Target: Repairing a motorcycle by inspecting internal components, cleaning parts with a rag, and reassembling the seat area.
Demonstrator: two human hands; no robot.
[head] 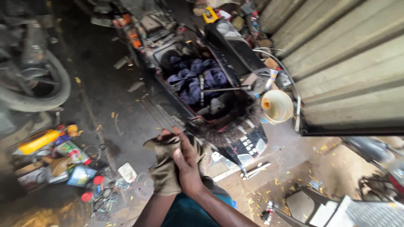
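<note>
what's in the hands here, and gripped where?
A crumpled olive-brown rag. The right hand lies over its right side, fingers pressed on the cloth. The left hand is hidden under the rag, so its hold cannot be told.

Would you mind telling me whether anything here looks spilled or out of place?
Yes: bottles and cans lie tipped and jumbled on the floor at left, and yellow flecks are scattered across the ground. Both hands wring a brown cloth.
</note>
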